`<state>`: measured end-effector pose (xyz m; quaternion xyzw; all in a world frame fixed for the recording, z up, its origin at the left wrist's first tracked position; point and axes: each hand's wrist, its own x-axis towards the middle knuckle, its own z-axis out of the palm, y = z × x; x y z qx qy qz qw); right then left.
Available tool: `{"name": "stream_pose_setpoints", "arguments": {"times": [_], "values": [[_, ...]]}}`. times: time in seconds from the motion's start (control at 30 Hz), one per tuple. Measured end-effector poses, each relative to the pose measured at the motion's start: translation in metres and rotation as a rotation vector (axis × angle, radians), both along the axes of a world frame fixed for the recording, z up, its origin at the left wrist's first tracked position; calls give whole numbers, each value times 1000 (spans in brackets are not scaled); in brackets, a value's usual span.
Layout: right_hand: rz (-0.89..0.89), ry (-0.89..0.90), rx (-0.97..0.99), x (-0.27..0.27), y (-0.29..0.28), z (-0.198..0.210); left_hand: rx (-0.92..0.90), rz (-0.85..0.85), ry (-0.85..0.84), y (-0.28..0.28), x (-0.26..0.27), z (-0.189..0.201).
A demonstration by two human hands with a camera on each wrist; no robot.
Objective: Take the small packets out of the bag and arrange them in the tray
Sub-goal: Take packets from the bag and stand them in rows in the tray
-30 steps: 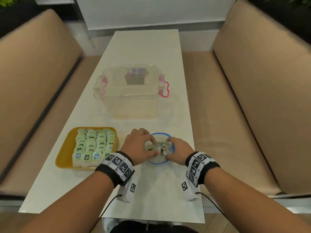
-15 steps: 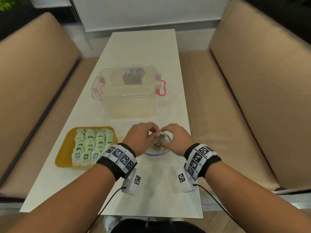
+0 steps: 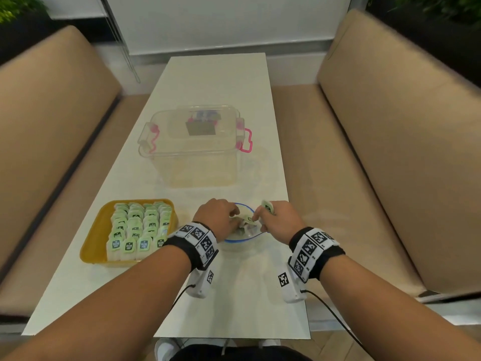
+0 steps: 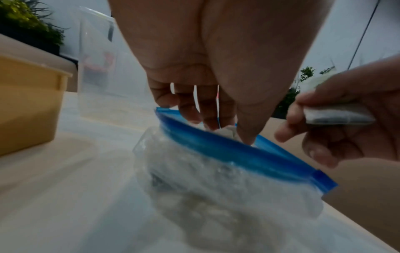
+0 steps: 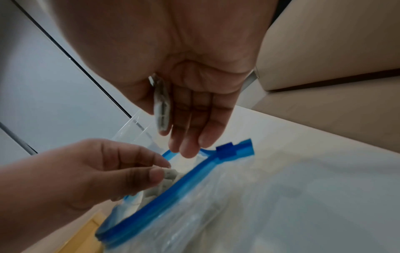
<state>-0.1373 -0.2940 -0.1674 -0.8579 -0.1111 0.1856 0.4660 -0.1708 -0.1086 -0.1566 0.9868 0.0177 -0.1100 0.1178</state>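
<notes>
- Left hand (image 3: 218,217) now down in bag (image 4: 227,171) mouth, thumb and fingertips pinched on a packet (image 5: 171,174) at the blue zip; half a second ago raised, meeting the other hand above the bag.
- Right hand (image 3: 276,220) drawn right of bag, fingers nearly straight, second packet (image 4: 337,114) clamped under thumb.
- Bag near, right of tray (image 3: 96,230); more packets inside, count unclear.
- Tray left, rows nearly full.
- Judged: one packet out, another being pulled; placing in tray next.
- Clear box (image 3: 192,147) farther back, untouched.

A white table (image 3: 221,95) carries a clear box (image 3: 195,149), yellow tray (image 3: 95,241) and bag (image 3: 240,239).
</notes>
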Motion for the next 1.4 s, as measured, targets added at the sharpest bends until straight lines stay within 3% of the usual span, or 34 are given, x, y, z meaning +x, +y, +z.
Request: {"name": "stream_pose_setpoints", "arguments": {"times": [0.13, 0.3, 0.47, 0.7, 0.77, 0.87, 1.13, 1.4], "values": [[-49, 78, 83, -4, 4, 2, 6, 8, -41, 0, -4, -4], [-32, -12, 55, -2, 10, 9, -295, 83, -169, 15, -5, 4], [56, -61, -4, -3, 19, 12, -423, 125, -184, 24, -11, 20], [136, -125, 97, -8, 37, 24, -587, 148, -337, 33, -22, 46], [177, -169, 49, -6, 46, 28, -625, 139, -365, 38, -26, 54], [215, -193, -12, -4, 59, 36, -623, 160, -407, 51, -35, 62], [232, -202, 140, -6, 103, 62, -404, 140, -356, 101, -54, 80], [304, -200, 166, -13, 156, 68, -438, 115, -354, 149, -74, 105]]}}
